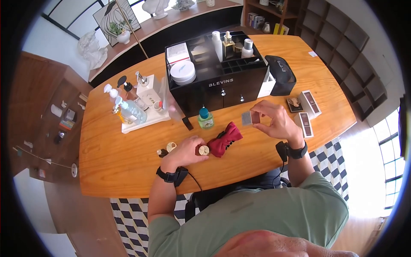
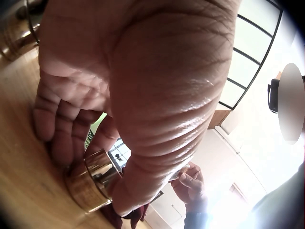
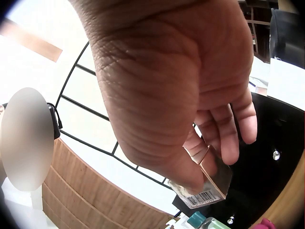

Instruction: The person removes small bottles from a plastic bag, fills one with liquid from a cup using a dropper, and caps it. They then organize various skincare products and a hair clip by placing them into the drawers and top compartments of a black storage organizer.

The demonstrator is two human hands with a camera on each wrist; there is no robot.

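My left hand (image 1: 188, 152) is low over the table's near side, thumb and fingers around a small gold-capped container (image 1: 204, 150). In the left wrist view its shiny gold side (image 2: 88, 186) shows between thumb and fingertips, close to the wood. My right hand (image 1: 276, 120) pinches a small box (image 1: 249, 118) above the table; a barcode on the box (image 3: 202, 198) faces the right wrist camera. Between the hands lies a dark red bow (image 1: 224, 140). Behind the bow stands a green bottle (image 1: 205, 120) with a teal cap.
A black BLEVINS organizer (image 1: 214, 92) with cosmetics stands behind. Pump bottles fill a white tray (image 1: 137, 127) at left. Another gold-topped piece (image 1: 171, 147) is left of my left hand. Small boxes (image 1: 305, 124) and a black pouch (image 1: 280, 77) are at right.
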